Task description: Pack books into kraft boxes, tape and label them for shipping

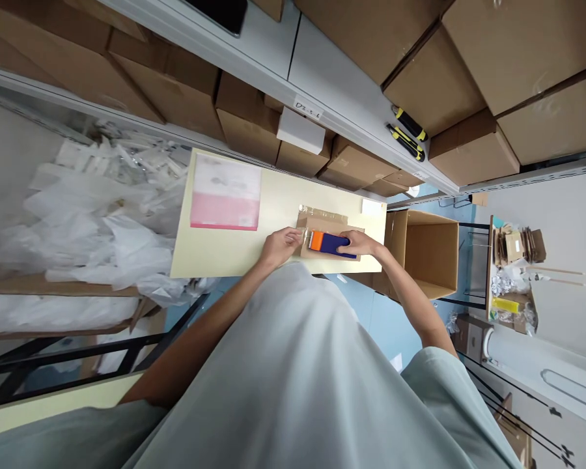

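On the table (224, 253), the right hand (359, 243) is closed around a blue-and-orange tool (329, 243) atop a cardboard package (317, 222), contents hidden, the left hand (280, 247), fingers bunched, is at its left end, grip undeterminable, and an open carton (432, 257) stands just beyond.

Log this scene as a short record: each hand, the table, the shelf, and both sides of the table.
Left hand: at the left end of the cardboard, fingers together
Right hand: grips the blue and orange tape dispenser over the cardboard
Table: pink and white sheet toward left end
Shelf: two cutters, boxes
Left side: white plastic
Right side: open box
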The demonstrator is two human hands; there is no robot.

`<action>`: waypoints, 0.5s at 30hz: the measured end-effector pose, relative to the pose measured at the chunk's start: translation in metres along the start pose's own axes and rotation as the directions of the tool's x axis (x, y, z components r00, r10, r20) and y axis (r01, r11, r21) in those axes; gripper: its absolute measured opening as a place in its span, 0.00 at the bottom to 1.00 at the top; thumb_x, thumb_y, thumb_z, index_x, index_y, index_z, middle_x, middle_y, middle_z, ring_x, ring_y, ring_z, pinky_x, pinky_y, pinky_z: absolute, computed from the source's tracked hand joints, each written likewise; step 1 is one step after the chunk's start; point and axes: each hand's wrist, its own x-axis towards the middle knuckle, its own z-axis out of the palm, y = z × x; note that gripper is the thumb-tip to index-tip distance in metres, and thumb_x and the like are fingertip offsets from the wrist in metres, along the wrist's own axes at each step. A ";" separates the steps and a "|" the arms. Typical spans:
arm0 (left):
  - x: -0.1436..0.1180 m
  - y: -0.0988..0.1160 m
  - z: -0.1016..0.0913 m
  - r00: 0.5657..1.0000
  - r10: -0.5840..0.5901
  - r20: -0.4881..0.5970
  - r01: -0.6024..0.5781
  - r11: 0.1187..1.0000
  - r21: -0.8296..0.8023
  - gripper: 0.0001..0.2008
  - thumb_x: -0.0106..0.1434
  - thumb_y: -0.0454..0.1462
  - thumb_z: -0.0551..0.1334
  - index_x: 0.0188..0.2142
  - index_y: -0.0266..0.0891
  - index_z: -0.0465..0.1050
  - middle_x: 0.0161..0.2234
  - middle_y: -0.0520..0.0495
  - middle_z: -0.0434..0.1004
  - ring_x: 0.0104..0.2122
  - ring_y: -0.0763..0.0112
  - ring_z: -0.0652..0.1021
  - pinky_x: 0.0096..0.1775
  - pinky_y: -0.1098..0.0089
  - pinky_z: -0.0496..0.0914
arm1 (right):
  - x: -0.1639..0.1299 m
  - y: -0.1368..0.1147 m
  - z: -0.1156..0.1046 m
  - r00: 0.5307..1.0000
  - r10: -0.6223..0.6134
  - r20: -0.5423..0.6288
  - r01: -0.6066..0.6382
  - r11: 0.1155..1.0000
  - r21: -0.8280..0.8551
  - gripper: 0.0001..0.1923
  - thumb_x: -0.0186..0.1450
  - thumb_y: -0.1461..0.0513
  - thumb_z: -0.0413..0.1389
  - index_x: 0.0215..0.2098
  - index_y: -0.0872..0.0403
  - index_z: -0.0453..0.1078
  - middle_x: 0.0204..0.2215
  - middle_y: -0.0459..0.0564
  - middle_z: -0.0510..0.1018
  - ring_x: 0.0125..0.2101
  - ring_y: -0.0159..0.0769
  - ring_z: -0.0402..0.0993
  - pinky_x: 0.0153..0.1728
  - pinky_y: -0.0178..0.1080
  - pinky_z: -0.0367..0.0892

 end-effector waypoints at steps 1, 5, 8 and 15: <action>-0.002 -0.003 -0.002 1.000 -0.012 -0.001 0.012 1.000 -0.018 0.11 0.58 0.39 0.70 0.41 0.41 0.83 0.37 0.45 0.88 0.39 0.60 0.86 0.49 0.64 0.79 | 0.000 0.001 0.001 1.000 -0.001 -0.001 0.001 1.000 0.001 0.13 0.61 0.52 0.60 0.37 0.54 0.73 0.30 0.45 0.78 0.31 0.36 0.69 0.32 0.36 0.59; -0.007 -0.010 -0.010 0.991 -0.132 -0.033 0.128 0.987 -0.102 0.13 0.59 0.43 0.70 0.40 0.39 0.82 0.36 0.43 0.88 0.31 0.64 0.84 0.36 0.66 0.77 | 0.001 0.003 0.001 1.000 -0.004 -0.003 0.004 1.000 0.012 0.13 0.63 0.52 0.60 0.37 0.53 0.73 0.31 0.45 0.78 0.32 0.37 0.72 0.33 0.36 0.61; -0.008 -0.005 -0.011 0.987 -0.139 -0.085 0.123 0.977 -0.171 0.18 0.59 0.49 0.72 0.40 0.38 0.81 0.37 0.41 0.88 0.29 0.67 0.81 0.33 0.68 0.75 | 0.003 0.004 -0.001 1.000 -0.018 0.003 0.018 1.000 0.014 0.12 0.63 0.53 0.60 0.36 0.53 0.73 0.31 0.45 0.78 0.32 0.36 0.72 0.33 0.36 0.61; -0.008 0.009 -0.011 0.990 -0.114 -0.087 0.099 0.983 -0.155 0.25 0.60 0.56 0.75 0.41 0.37 0.83 0.28 0.46 0.82 0.23 0.72 0.73 0.29 0.69 0.69 | 0.006 0.004 -0.003 0.999 -0.048 0.009 0.048 0.999 0.007 0.10 0.65 0.57 0.61 0.39 0.56 0.77 0.34 0.47 0.81 0.34 0.35 0.73 0.35 0.34 0.63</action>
